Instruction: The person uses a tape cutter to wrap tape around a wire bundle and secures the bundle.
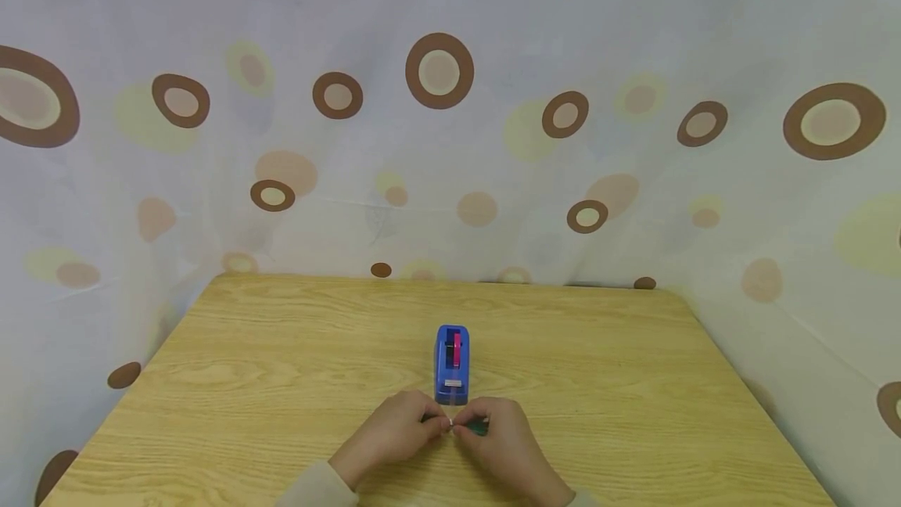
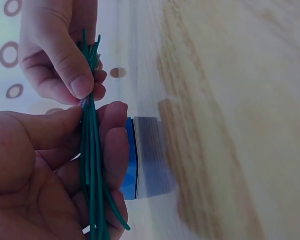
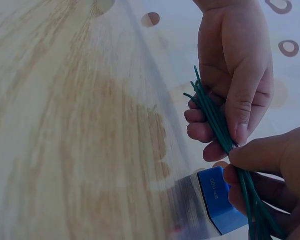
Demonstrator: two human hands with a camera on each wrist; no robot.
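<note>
Bundle of thin green wires point(image 2: 93, 150): inside the grip of both hands, loose ends fanning out beyond the fingers.
Wall covering, pale with brown rings and beige ovals point(image 1: 394, 143): behind and to both sides of the grip.
Tabletop of light yellow wood grain point(image 1: 281, 358): below the grip.
Left hand point(image 1: 394, 429): fingers curled around the bundle, thumb pinching it, fingertips beside the other hand's.
Right hand point(image 1: 503, 435): a matching pinch, just right of the left.
Dispenser, blue boxy tape holder point(image 1: 440, 370): standing just beyond the grip.
Roll, pink-red ring point(image 1: 457, 350): seated in the dispenser, beyond the grip.
Lettering point(image 3: 214, 186): seems to read "deli"; smaller characters too small to tell.
Shiny pale bit point(image 3: 234, 146): on the bundle, between the fingertips; material unclear.
</note>
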